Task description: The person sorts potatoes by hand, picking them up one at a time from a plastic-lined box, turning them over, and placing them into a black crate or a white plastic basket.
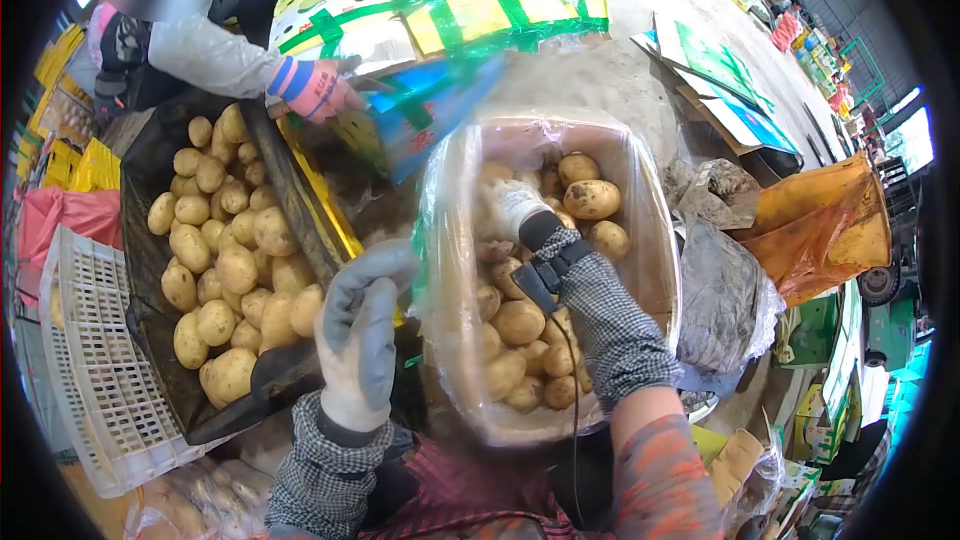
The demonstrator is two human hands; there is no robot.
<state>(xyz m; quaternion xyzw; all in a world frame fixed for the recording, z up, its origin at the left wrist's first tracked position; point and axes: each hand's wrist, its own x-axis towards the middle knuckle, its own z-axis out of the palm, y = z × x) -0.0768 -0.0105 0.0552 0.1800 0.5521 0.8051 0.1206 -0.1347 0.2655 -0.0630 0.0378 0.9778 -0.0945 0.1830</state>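
Note:
My right hand (512,206), in a pale glove, reaches down into a plastic-lined box (655,270) among potatoes (520,322). Its fingertips are blurred and partly hidden, so whether they grip a potato does not show. My left hand (362,330), in a white and grey glove, is raised between this box and a dark-lined crate (140,340) on the left. Its fingers are loosely bent and apart from the thumb, with nothing visible between them. Many potatoes (237,268) fill that crate. A black device with a cable (540,283) is strapped to my right wrist.
At the upper left, another person's gloved hand (318,90) is beside taped cartons (440,5). A white plastic basket (105,360) leans beside the crate. Flattened cardboard (715,80), a grey plastic bag (725,290) and an orange container (820,230) lie to the right.

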